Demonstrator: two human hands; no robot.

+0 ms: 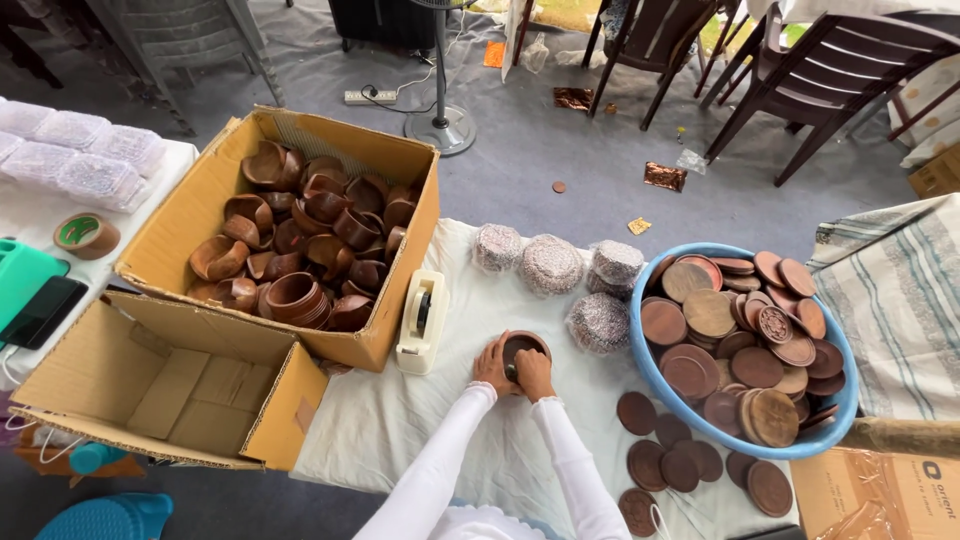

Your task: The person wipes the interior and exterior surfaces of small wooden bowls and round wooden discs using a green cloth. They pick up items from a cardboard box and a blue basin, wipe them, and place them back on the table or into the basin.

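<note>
Grey carpeted floor (560,150) behind, w/ dark brown plastic chairs (800,60) at the back and a pedestal fan base (440,128) near a white power strip (371,97). Up front, a table under a white cloth (400,420).

Both hands meet at table centre on a small round dark wooden bowl (524,346) that sits on the cloth, just right of a cream tape dispenser (421,320). Left hand (492,365) is cupped against the bowl's left side, fingers curled round the rim. Right hand (535,375) grips the near edge; fingers bent, thumb appears to press something dark at the rim, too small to tell what. White sleeves cover both arms.

To the left, an open cardboard box (190,215) full of similar brown wooden bowls (300,240); in front of it an empty cardboard box (170,385) lying open. To the right, a light blue plastic basin (790,449) heaped w/ flat round brown wooden lids (740,330); more lids lie loose on the cloth near it. Behind the bowl, plastic-wrapped round bundles (550,265) w/ a speckled look. Far left: roll of brown tape (85,235), black phone (40,312).
</note>
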